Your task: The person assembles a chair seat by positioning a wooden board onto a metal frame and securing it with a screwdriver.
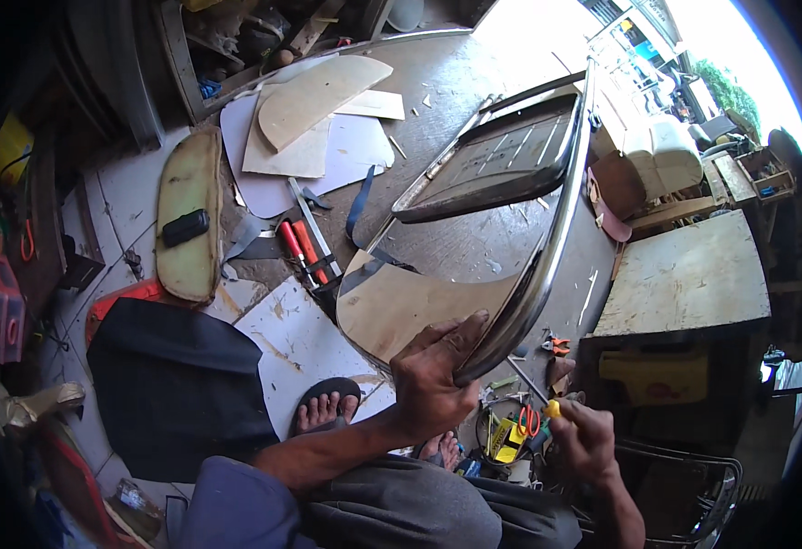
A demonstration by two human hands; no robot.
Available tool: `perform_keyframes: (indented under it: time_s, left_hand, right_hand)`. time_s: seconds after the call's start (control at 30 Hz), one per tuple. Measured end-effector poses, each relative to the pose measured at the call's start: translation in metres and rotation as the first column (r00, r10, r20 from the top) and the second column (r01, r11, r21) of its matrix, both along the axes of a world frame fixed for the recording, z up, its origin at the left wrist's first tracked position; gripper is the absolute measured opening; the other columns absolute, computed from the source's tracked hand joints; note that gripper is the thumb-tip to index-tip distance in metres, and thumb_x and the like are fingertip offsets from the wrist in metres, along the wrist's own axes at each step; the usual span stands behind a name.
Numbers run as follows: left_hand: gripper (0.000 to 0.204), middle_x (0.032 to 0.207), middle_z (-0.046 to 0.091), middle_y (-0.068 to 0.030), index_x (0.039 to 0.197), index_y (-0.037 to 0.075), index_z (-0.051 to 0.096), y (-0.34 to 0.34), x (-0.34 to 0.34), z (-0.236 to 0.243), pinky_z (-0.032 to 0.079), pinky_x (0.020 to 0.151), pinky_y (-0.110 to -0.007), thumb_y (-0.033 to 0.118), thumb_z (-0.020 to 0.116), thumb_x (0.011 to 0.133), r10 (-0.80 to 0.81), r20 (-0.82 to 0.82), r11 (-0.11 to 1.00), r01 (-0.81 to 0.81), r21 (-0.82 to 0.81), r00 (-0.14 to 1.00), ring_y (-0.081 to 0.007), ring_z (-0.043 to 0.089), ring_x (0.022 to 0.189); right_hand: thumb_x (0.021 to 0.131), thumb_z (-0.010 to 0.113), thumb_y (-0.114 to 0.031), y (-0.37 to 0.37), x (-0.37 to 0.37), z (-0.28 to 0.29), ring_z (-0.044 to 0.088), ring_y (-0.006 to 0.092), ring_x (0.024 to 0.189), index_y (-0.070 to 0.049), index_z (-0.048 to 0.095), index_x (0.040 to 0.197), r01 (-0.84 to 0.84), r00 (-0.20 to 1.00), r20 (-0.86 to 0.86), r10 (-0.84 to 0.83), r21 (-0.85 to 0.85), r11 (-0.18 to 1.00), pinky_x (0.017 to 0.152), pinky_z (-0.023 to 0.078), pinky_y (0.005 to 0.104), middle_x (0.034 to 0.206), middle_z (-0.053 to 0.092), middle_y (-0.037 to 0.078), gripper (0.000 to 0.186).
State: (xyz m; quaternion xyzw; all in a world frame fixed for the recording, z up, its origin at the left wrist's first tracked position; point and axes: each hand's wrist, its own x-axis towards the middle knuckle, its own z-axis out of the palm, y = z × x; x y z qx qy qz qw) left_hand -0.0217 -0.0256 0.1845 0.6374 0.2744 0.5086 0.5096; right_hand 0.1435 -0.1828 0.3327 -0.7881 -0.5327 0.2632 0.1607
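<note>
- Looks to be mid-step, judging from the screwdriver [532, 385] angled up at the bare metal chair frame [550, 265].
- Shows a dark slotted panel [502, 160] between the upper tubes, without padding or cover over it.
- Suggests some shaping already done, from the loose curved boards [323, 101] stacked flat on the floor [488, 245] beyond.
- Seems to leave the black sheet [181, 384] and the half-oval pad [186, 174] for later, both lying to the left, well apart from the frame.
- Cannot tell from this angle about the thin brown board [410, 306]: perhaps fixed inside the lower loop, perhaps only lying beneath it.
- Curled close around the near lower end of the frame, left fingers [460, 334] with no visible gap, just above the left foot and directly ahead of the knees.
- Closed firmly around the yellow handle, right fingers [577, 423] below and to the right of that same end, apart from the metal.
- Pointing up and leftward to the underside of the rim, beside the left grip; cannot tell tip contact, hidden at the edge.
</note>
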Motion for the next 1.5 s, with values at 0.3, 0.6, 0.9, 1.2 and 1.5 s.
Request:
perform_keyframes:
  time_s: [0.3, 0.6, 0.9, 1.2, 1.5]
  left_hand:
    - [0.073, 0.106, 0.074, -0.0191, 0.135, 0.001, 0.064, 0.005, 0.002, 0.001, 0.057, 0.089, -0.043, 0.000, 0.066, 0.063, -0.003, -0.014, 1.000, 0.003, -0.007, 1.000, -0.0349, 0.071, 0.102]
    - [0.078, 0.110, 0.074, -0.0170, 0.138, 0.002, 0.062, 0.000, 0.002, -0.008, 0.056, 0.091, -0.043, 0.002, 0.067, 0.061, -0.022, -0.055, 0.998, 0.025, 0.054, 0.998, -0.0336, 0.070, 0.105]
    - [0.073, 0.114, 0.073, -0.0177, 0.138, 0.002, 0.062, -0.003, 0.001, -0.006, 0.056, 0.093, -0.042, -0.004, 0.063, 0.065, -0.003, -0.046, 0.998, 0.005, 0.057, 0.999, -0.0334, 0.070, 0.106]
    - [0.072, 0.113, 0.074, -0.0177, 0.138, 0.002, 0.062, -0.002, 0.001, -0.006, 0.056, 0.092, -0.042, -0.005, 0.064, 0.066, -0.012, -0.067, 0.999, 0.016, 0.049, 0.998, -0.0328, 0.070, 0.107]
    - [0.075, 0.108, 0.075, -0.0166, 0.137, 0.002, 0.062, -0.005, 0.007, -0.009, 0.055, 0.093, -0.044, 0.002, 0.067, 0.062, -0.036, -0.074, 0.999, 0.038, 0.019, 0.997, -0.0334, 0.070, 0.108]
  right_hand:
    - [0.085, 0.077, -0.011, 0.004, -0.005, -0.003, 0.061, 0.0238, 0.060, -0.006, 0.067, 0.117, -0.314, 0.756, 0.632, 0.173, 0.118, 0.942, 0.052, 0.048, 0.0359, 0.080, 0.063, 0.008, 0.034]
    - [0.091, 0.072, -0.015, -0.009, 0.006, -0.007, 0.061, 0.0280, 0.061, -0.002, 0.064, 0.115, -0.106, 0.952, 0.288, 0.104, -0.007, 0.994, 0.056, 0.048, 0.0376, 0.077, 0.062, 0.011, 0.028]
    - [0.090, 0.071, -0.013, -0.006, 0.011, -0.002, 0.058, 0.0269, 0.049, -0.001, 0.065, 0.095, 0.250, 0.882, -0.324, -0.343, -0.297, 0.922, 0.051, 0.044, 0.0324, 0.070, 0.063, 0.013, 0.014]
    - [0.088, 0.075, -0.022, -0.016, 0.007, -0.025, 0.055, 0.0237, 0.054, -0.002, 0.065, 0.104, -0.243, 0.833, 0.523, 0.182, 0.050, 0.969, 0.048, 0.041, 0.0334, 0.072, 0.058, 0.010, 0.028]
    - [0.086, 0.077, -0.015, -0.017, 0.000, -0.012, 0.064, 0.0265, 0.069, -0.002, 0.064, 0.117, -0.268, 0.791, 0.581, 0.189, 0.053, 0.962, 0.056, 0.048, 0.0373, 0.084, 0.064, 0.012, 0.036]
